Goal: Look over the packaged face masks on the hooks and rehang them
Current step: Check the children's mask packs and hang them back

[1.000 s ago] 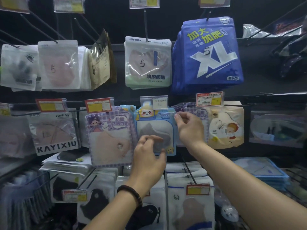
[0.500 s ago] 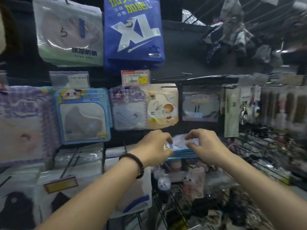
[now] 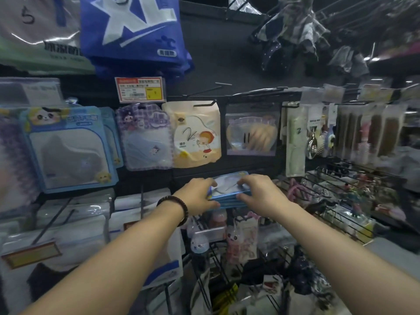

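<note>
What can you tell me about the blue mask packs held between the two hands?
The mask packs are a thin stack with light blue edges and a glossy clear window on top showing something pale inside. They lie nearly flat, window up, below the hanging cream packet. The left hand grips the left end, the right hand the right end, fingers on top.

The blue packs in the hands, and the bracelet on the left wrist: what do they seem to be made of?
The blue packs look like glossy plastic film with a clear window: light glints on the top one and something pale shows through. The bracelet seems to be dark round beads, perhaps wood; the blur leaves it open.
</note>
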Motion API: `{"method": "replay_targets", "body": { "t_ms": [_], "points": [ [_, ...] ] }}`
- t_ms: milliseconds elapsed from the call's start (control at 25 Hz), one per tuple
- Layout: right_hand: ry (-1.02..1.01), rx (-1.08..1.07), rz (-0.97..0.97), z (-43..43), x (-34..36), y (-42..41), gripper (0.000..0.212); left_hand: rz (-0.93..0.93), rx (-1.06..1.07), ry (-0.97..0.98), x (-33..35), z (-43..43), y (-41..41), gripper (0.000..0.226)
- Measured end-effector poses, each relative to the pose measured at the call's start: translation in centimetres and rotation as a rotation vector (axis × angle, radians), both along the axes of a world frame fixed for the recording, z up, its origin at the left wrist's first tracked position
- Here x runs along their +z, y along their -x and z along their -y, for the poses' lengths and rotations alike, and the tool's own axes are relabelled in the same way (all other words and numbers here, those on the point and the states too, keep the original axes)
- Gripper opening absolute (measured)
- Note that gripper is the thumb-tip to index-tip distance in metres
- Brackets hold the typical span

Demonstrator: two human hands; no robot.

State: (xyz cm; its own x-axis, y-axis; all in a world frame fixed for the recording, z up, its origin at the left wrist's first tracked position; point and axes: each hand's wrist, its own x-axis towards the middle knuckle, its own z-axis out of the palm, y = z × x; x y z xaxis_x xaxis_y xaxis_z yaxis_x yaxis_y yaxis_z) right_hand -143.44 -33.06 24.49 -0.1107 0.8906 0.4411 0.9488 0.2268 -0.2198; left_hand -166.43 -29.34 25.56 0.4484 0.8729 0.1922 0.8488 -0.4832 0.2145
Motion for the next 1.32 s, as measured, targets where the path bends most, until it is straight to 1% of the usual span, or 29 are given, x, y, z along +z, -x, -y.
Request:
{"method": "replay_targets", "body": {
  "t_ms": [120,280,360,480,520,600,680,760,880,960,1000,1080,1120,1160,1200,1240,1280,1320],
  "points": [
    [-0.030,0.016,-0.029,-0.4,-0.3,-0.5,0.037,0.030,0.013,0.043,-0.4,-0.5,0.1,0.061],
    [-0.035,0.047,-0.022,-0.6,-0.2,-0.7,0.037,0.021,-0.004,0.064,0.1,-0.7,0.4,0.055],
    [-0.031,0.058,-0.006,-0.6,0.0,-0.8,0.037,-0.020,-0.018,0.056,0.5,-0.7,0.4,0.051],
    [-0.034,0.070,-0.001,-0.7,0.0,-0.9,0.033,-0.133,-0.037,0.037,1.0,-0.3,0.4,0.043],
    [-0.043,0.079,0.006,-0.7,0.0,-0.9,0.032,-0.183,-0.037,0.016,1.2,-0.1,0.3,0.037],
    [-0.047,0.087,0.037,-0.6,0.1,-0.9,0.031,-0.346,-0.038,-0.083,1.4,0.4,-0.1,0.026],
    [-0.060,0.078,0.110,-0.5,0.0,-1.0,0.031,-0.524,-0.040,-0.241,1.4,1.0,-0.9,0.025],
    [-0.098,0.061,0.173,-0.4,0.2,-1.2,0.029,-0.549,-0.043,-0.338,1.4,1.0,-1.3,0.030],
    [-0.188,0.017,0.189,-0.6,0.1,-1.4,0.038,-0.470,-0.049,-0.453,1.3,0.9,-0.9,0.032],
    [-0.314,0.007,0.172,-0.6,-0.3,-1.4,0.048,-0.364,-0.063,-0.557,1.4,0.8,-0.5,0.031],
    [-0.390,0.010,0.152,-0.8,-0.6,-1.4,0.050,-0.262,-0.061,-0.600,1.4,0.9,-0.3,0.032],
    [-0.580,0.024,0.115,-1.0,-1.2,-1.2,0.050,0.051,-0.056,-0.636,1.7,1.8,0.0,0.039],
    [-0.671,0.025,0.090,-0.9,-1.3,-1.0,0.047,0.242,-0.016,-0.609,2.0,2.6,0.2,0.042],
    [-0.752,0.034,0.072,-0.7,-1.3,-0.8,0.042,0.432,0.062,-0.542,2.1,3.5,0.3,0.046],
    [-0.818,0.043,0.064,-0.3,-1.2,-0.5,0.038,0.621,0.168,-0.409,2.4,4.8,0.2,0.051],
    [-0.867,0.046,0.063,0.2,-1.1,-0.2,0.035,0.846,0.259,-0.198,2.6,5.8,0.2,0.054],
    [-0.897,0.041,0.062,1.0,-1.1,0.3,0.033,1.109,0.274,0.069,2.9,6.9,0.1,0.054],
    [-0.916,0.035,0.063,1.7,-1.0,0.8,0.033,1.383,0.195,0.344,2.9,7.9,0.1,0.052]
  ]
}}
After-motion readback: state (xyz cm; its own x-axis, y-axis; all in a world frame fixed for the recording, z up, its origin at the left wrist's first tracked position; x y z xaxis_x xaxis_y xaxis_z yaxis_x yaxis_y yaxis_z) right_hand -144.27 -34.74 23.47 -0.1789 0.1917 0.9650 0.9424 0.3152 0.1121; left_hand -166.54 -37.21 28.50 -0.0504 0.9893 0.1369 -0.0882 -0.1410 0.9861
